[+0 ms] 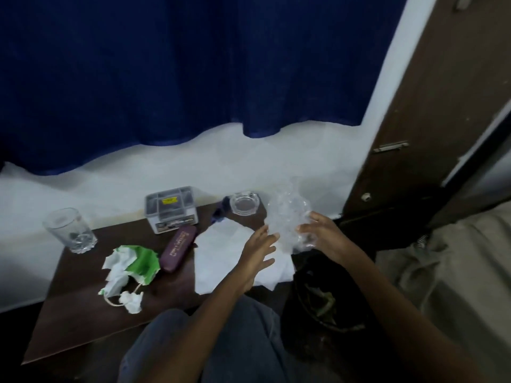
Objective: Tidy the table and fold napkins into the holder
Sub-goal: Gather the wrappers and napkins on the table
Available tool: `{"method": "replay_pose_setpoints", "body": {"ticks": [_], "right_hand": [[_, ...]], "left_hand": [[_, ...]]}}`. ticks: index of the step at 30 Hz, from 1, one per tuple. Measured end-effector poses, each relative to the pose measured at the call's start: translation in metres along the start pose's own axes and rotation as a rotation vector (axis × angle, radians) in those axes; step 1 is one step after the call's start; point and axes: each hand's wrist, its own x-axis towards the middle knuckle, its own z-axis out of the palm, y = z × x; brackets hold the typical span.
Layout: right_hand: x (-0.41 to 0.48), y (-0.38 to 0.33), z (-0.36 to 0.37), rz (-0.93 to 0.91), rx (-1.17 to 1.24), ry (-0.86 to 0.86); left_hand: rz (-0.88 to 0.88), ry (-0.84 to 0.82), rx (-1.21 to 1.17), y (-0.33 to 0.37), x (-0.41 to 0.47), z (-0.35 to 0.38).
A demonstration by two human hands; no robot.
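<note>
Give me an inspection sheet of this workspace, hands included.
Surface: dark wooden table, partly covered.
Job's things: white napkins spread flat; clear plastic box by the wall.
Clutter: crumpled green-and-white paper; purple case; glass tumbler; glass ashtray.
Hands: right hand grips crumpled clear plastic; left hand open beside it.
Cables: nothing seen.
Surroundings: blue curtain; wooden door; dark bin right of the table.

Bare counter [77, 322] lay open at lower left, while glass [69, 230], crumpled paper [130, 269], purple case [178, 248] and box [171, 208] crowded the centre.
</note>
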Motion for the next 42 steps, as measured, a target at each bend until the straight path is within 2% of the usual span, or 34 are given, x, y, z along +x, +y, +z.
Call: {"method": "replay_pose_setpoints", "body": {"ticks": [4,7,10,16,24,29,33,38,42], "right_hand": [[-0.008,0.024,-0.066,0.048,0.047,0.261],[-0.017,0.052,-0.105,0.140,0.019,0.404],[-0.020,0.081,-0.128,0.260,0.005,0.450],[-0.008,0.118,-0.130,0.389,-0.080,0.478],[0.005,0.127,-0.117,0.409,-0.111,0.595],[-0.001,0.116,-0.098,0.464,0.029,0.488],[-0.004,0.102,-0.067,0.442,0.031,0.417],[-0.008,0.070,-0.024,0.390,0.050,0.305],[-0.009,0.044,0.014,0.326,-0.026,0.232]], "left_hand": [[-0.044,-0.048,0.090,-0.032,0.012,0.042],[-0.152,-0.120,0.237,-0.063,0.013,0.049],[-0.230,-0.149,0.320,-0.077,0.018,0.046],[-0.239,-0.089,0.287,-0.083,0.028,0.044],[-0.255,-0.113,0.301,-0.090,0.034,0.048],[-0.256,-0.099,0.298,-0.089,0.032,0.048],[-0.240,-0.074,0.333,-0.085,0.024,0.047],[-0.106,0.018,0.276,-0.067,0.011,0.040],[-0.027,0.082,0.163,-0.031,-0.001,0.016]]}}
